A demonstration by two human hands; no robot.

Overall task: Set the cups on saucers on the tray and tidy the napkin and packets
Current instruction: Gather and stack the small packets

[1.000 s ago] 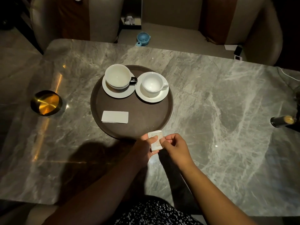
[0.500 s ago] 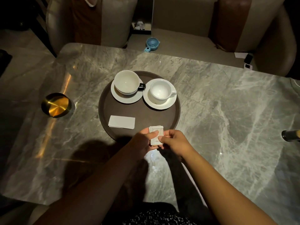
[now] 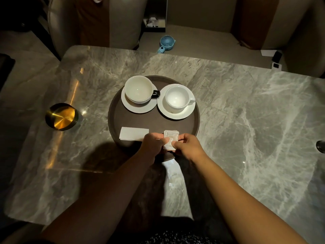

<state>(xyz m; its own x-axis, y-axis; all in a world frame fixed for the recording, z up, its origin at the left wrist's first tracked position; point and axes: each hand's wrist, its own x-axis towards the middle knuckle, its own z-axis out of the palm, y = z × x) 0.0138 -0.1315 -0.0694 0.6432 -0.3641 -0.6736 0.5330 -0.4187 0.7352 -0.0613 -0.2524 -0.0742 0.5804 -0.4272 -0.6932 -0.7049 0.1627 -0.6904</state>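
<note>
A round brown tray (image 3: 175, 126) lies in the middle of the marble table. At its back, a white cup with a dark handle (image 3: 139, 88) sits on a saucer (image 3: 136, 107), and beside it a white cup (image 3: 177, 99) sits on its saucer (image 3: 189, 112). A folded white napkin (image 3: 132, 133) lies flat at the tray's front left. My left hand (image 3: 153, 143) and my right hand (image 3: 187, 144) both pinch a small stack of pale packets (image 3: 170, 139) over the tray's front edge. My fingers hide the stack's lower part.
A brass dish (image 3: 61, 116) stands on the table to the left. A dark object (image 3: 321, 146) shows at the right edge. Beyond the far table edge are upholstered seats, a blue hand fan (image 3: 166, 43) and a tissue box (image 3: 154, 23).
Both hands have carried the packets forward, from over the table just in front of the tray to over its front edge. The camera view has moved closer.
</note>
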